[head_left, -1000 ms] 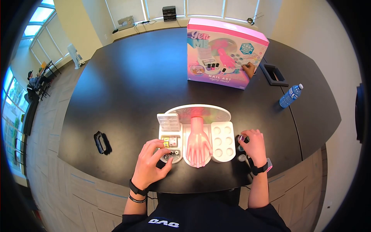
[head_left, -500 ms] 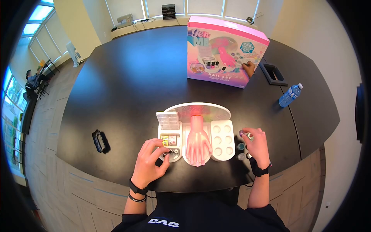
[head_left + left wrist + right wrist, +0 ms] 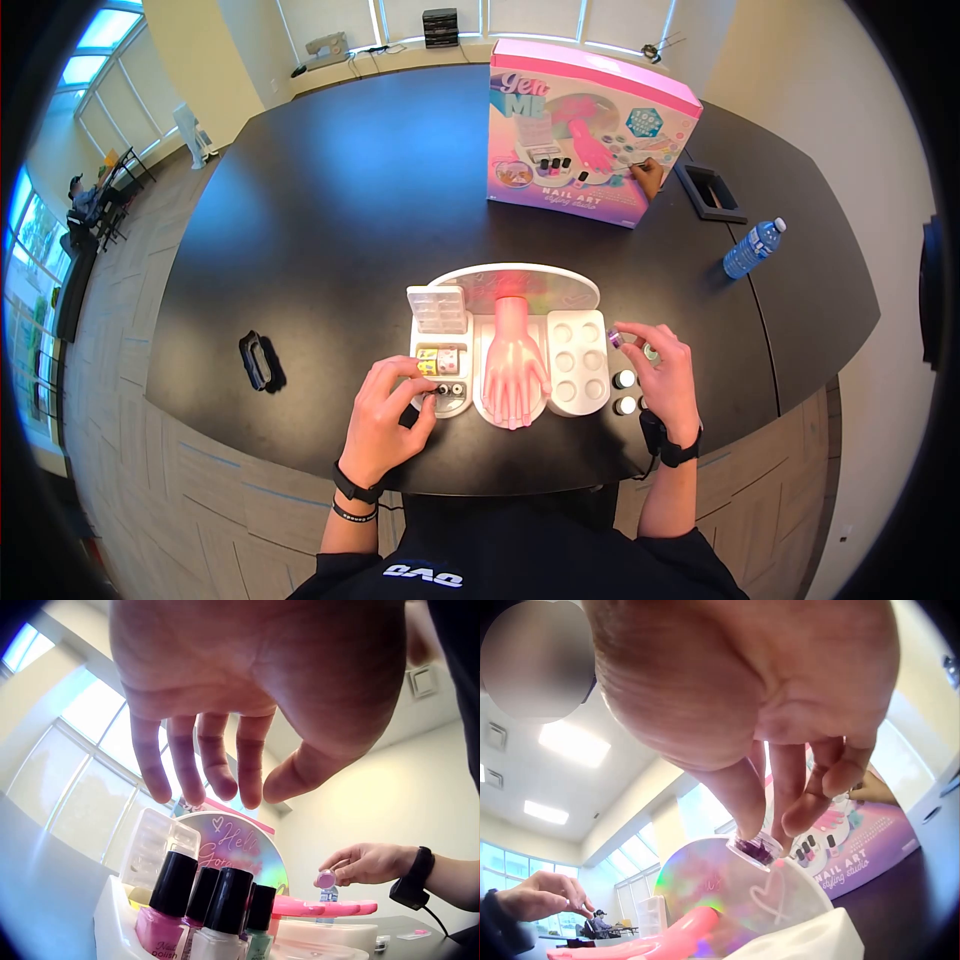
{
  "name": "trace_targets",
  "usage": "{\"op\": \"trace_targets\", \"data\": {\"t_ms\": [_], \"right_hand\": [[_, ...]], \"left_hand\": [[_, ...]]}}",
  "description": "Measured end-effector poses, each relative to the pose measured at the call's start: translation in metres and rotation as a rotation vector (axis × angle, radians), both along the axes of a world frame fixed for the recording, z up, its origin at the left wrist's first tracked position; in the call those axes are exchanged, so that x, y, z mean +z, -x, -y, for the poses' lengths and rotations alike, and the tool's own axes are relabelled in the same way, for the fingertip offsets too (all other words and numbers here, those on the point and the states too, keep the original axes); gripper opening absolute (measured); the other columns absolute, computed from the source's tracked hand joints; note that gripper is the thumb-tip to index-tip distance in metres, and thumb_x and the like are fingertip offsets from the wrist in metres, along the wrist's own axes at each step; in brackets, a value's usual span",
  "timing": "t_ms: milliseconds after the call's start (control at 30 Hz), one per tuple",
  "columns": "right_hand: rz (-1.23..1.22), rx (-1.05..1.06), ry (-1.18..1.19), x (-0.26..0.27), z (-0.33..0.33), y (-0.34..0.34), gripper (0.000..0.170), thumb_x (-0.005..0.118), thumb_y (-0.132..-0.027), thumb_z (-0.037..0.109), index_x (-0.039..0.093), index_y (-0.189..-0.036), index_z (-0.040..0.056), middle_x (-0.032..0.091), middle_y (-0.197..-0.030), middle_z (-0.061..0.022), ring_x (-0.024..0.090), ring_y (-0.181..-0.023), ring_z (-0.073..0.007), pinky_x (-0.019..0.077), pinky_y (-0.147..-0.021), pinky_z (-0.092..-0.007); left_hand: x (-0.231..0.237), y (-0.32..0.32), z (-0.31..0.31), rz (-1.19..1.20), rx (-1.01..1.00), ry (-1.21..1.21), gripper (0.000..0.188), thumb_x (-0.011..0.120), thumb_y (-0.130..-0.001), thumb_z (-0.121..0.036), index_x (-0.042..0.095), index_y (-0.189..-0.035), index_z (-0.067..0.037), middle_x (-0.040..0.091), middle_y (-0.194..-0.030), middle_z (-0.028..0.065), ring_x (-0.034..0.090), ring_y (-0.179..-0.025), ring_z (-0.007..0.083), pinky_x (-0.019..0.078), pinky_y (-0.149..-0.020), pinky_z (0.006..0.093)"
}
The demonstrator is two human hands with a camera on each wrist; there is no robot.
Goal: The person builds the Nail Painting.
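Note:
My right hand (image 3: 672,380) pinches a small clear pot of purple glitter (image 3: 756,851) between thumb and fingertips. It hangs by the upper right edge of the white palette (image 3: 577,350) with round wells. My left hand (image 3: 388,415) hovers over the nail polish bottles (image 3: 229,900) in the left compartment of the white stand, its fingers bent loosely downward. In the left wrist view those fingers hold nothing and hang above the black caps. Between the hands, a pink model hand (image 3: 512,360) lies palm down before the shiny backboard (image 3: 545,287).
Several small pots (image 3: 625,379) stand right of the palette, partly behind my right hand. Patterned rolls (image 3: 437,361) sit in the stand. Farther back are the nail art box (image 3: 590,140) and a water bottle (image 3: 754,248). A black band-like object (image 3: 258,362) lies left.
My right hand has lifted the glitter pot from among the pots and brought it left to the palette's edge, turning it. My left hand has stayed nearly in place.

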State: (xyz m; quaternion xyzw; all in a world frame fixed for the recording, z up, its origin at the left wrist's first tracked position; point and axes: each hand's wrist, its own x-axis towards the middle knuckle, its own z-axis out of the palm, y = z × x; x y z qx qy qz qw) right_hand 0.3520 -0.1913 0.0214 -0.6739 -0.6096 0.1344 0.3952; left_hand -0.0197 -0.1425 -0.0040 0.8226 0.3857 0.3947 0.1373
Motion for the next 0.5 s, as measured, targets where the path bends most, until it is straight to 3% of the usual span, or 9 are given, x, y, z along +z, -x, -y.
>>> {"op": "trace_targets", "data": {"t_ms": [233, 500], "right_hand": [[-0.066, 0.109, -0.064, -0.002, -0.009, 0.009, 0.032, 0.078, -0.09, -0.005, 0.082, -0.12, 0.0058, 0.083, -0.116, -0.0086, 0.069, -0.09, -0.0241, 0.0568, -0.089, -0.0378], [-0.089, 0.17, -0.074, 0.0, -0.017, 0.02, 0.027, 0.077, -0.092, -0.005, 0.081, -0.117, 0.0045, 0.083, -0.119, -0.0087, 0.07, -0.093, -0.025, 0.057, -0.091, -0.0383]], "left_hand": [[-0.001, 0.001, -0.001, 0.002, -0.002, -0.003, 0.022, 0.081, -0.082, -0.001, 0.072, -0.102, -0.003, 0.068, -0.112, 0.013, 0.069, -0.111, 0.0372, 0.0572, -0.095, 0.0471], [-0.002, 0.003, 0.0, 0.001, 0.006, -0.009, 0.022, 0.08, -0.082, 0.0, 0.072, -0.102, -0.004, 0.068, -0.112, 0.0123, 0.069, -0.111, 0.037, 0.057, -0.094, 0.0468]]}}
